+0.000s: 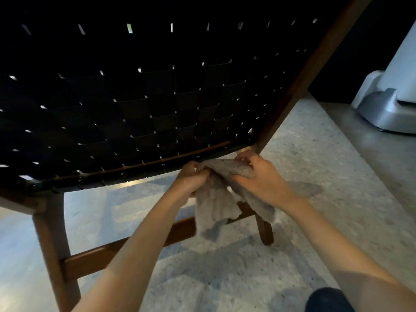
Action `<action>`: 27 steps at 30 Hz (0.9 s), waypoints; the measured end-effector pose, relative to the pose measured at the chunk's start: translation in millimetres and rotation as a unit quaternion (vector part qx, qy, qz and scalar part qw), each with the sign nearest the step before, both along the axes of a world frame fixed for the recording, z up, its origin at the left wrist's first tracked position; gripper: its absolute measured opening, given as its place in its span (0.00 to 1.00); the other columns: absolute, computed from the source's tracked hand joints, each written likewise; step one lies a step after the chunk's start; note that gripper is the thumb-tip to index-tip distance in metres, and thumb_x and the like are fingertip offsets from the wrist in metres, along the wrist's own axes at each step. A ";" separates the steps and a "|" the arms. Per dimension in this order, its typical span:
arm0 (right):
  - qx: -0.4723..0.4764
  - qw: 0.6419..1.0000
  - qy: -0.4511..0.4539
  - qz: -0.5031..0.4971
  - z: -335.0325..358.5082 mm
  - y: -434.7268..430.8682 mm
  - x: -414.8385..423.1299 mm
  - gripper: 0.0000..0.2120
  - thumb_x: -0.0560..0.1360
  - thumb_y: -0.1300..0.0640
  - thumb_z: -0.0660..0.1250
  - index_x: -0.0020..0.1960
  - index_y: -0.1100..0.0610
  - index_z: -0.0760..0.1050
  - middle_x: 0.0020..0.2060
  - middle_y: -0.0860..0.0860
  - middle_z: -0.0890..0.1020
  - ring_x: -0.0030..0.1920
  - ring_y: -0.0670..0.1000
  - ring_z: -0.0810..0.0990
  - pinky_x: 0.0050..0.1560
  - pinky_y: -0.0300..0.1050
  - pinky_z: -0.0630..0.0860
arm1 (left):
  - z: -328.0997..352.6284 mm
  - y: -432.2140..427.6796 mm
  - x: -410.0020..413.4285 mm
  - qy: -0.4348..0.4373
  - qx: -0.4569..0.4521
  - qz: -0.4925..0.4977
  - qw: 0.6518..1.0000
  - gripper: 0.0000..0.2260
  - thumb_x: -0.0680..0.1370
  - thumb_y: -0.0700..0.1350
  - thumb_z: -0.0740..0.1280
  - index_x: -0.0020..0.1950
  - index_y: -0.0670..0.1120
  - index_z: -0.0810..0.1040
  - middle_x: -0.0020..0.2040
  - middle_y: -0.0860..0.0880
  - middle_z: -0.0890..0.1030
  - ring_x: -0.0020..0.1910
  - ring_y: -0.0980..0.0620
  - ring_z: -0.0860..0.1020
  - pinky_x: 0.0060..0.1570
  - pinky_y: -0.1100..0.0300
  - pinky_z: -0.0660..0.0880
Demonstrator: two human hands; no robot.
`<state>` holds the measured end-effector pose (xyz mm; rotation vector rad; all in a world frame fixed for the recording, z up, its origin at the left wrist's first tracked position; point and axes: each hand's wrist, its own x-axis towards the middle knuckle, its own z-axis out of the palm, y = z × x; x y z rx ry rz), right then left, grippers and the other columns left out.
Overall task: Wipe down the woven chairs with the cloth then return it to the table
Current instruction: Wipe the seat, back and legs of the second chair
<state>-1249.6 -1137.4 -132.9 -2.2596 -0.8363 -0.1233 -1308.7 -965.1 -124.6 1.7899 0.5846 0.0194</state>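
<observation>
The grey cloth (216, 199) hangs bunched just below the lower edge of the woven chair (135, 104), over the speckled floor (225, 266). The left hand (191, 179) and right hand (258, 179) both grip its top, fingers curled into the fabric. A white appliance (387, 97) stands well apart at right.

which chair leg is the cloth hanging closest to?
The right-side leg, under the right hand; the cloth overlaps its top. The left-side leg at lower left stands clear.

floor (292, 255): pale speckled stone | white appliance (387, 104): right; dark wall (371, 52) behind
</observation>
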 end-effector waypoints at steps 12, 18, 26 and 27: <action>0.204 0.978 0.010 -0.047 12.3 -16.4 -25.1 0.17 0.76 0.63 0.66 0.60 0.44 0.72 0.50 0.42 0.76 0.50 0.35 0.75 0.47 0.30 0.73 | 46.7 -35.3 -2.7 -0.098 -0.327 -0.070 0.937 0.14 0.82 0.49 0.56 0.55 0.45 0.79 0.53 0.48 0.82 0.46 0.50 0.84 0.39 0.56 0.81; 0.331 0.886 -0.255 -0.201 92.5 -29.5 -8.2 0.21 0.72 0.68 0.70 0.64 0.64 0.74 0.53 0.52 0.70 0.48 0.35 0.68 0.50 0.22 0.66 | 93.4 -31.4 -3.5 -0.378 0.422 -0.086 0.820 0.17 0.79 0.43 0.62 0.68 0.53 0.72 0.60 0.60 0.75 0.53 0.71 0.70 0.53 0.72 0.69; 0.372 0.843 -0.341 -0.188 148.2 22.4 23.8 0.27 0.75 0.71 0.63 0.72 0.68 0.62 0.66 0.65 0.67 0.68 0.57 0.67 0.70 0.49 0.66 | 135.3 -14.3 0.9 -0.374 0.705 -0.058 0.600 0.25 0.75 0.40 0.62 0.73 0.44 0.66 0.75 0.47 0.64 0.76 0.49 0.55 0.75 0.49 0.48; 0.349 0.860 -0.327 -0.177 149.1 29.4 27.5 0.28 0.76 0.68 0.62 0.74 0.67 0.58 0.70 0.64 0.63 0.72 0.58 0.63 0.73 0.52 0.61 | 136.5 -10.6 1.1 -0.366 0.717 -0.060 0.591 0.25 0.75 0.40 0.62 0.73 0.44 0.66 0.75 0.46 0.63 0.76 0.48 0.53 0.75 0.48 0.47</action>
